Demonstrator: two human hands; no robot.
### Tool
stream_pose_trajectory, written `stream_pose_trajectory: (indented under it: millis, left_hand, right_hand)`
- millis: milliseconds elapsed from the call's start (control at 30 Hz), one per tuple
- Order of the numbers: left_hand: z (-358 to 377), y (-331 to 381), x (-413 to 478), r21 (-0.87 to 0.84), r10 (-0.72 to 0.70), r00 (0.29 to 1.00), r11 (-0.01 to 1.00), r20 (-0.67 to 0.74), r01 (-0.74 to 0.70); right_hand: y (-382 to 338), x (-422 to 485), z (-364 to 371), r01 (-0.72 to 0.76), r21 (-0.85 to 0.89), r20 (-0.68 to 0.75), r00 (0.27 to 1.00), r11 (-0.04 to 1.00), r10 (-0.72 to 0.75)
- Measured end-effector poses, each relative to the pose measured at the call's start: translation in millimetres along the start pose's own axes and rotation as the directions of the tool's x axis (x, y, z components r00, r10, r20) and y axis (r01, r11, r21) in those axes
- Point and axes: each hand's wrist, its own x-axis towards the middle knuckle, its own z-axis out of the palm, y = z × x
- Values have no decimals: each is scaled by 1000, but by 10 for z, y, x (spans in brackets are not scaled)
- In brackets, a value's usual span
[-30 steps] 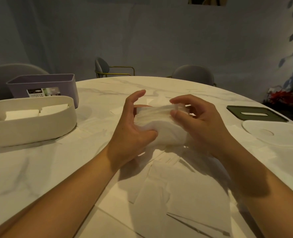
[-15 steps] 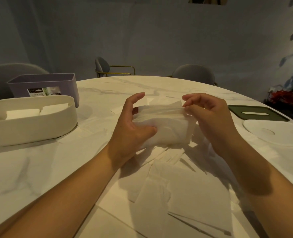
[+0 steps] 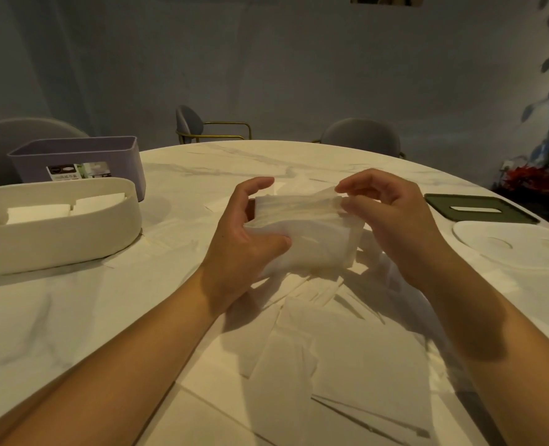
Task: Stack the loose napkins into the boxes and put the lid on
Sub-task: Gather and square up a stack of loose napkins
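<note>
Napkins (image 3: 302,239), a folded stack, held above loose sheets (image 3: 331,365) on the table (image 3: 73,317). My left hand (image 3: 244,239) grips its left end, fingertips hidden behind; my right hand (image 3: 392,220), wrapped over it earlier, now pinches the top-right corner.

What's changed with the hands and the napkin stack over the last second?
The right hand slid rightward off the top of the napkin stack and now pinches its upper right edge, so more of the stack shows. The left hand kept gripping the stack's left end. The white box, purple box, green lid, white lid and loose napkins stayed put.
</note>
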Motion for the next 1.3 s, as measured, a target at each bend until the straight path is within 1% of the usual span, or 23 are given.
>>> stream_pose_trajectory:
  millis: [133, 267, 500, 667, 800, 1067, 1233, 1300]
  left_hand:
    - [-6, -8, -7, 18, 18, 1000, 1000, 22, -18]
    - [-17, -26, -11, 59, 41, 998, 997, 49, -44]
    - [-14, -14, -16, 65, 42, 998, 997, 44, -45]
    - [-21, -50, -10, 74, 58, 998, 996, 2, -58]
    - [-13, -62, -4, 45, 66, 998, 997, 10, -67]
    - [-22, -62, -2, 29, 55, 998, 998, 24, -55]
    - [-10, -64, 1, 40, 57, 998, 998, 5, -57]
    - [-6, -43, -2, 28, 60, 998, 998, 15, -61]
  right_hand:
    - [-13, -11, 15, 78, -56, 12, 997, 995, -78]
    - [19, -3, 53, 100, -115, 61, 994, 988, -93]
    - [39, 9, 59, 57, -73, 21, 998, 996, -56]
    - [67, 16, 57, -8, -4, -11, 1000, 1000, 8]
    - [75, 38, 32, -71, 49, -32, 997, 996, 72]
    - [54, 36, -18, -169, 67, -13, 985, 983, 170]
    - [62, 52, -34, -163, 18, -39, 986, 987, 163]
    - [59, 53, -38, -141, -23, -18, 990, 990, 140]
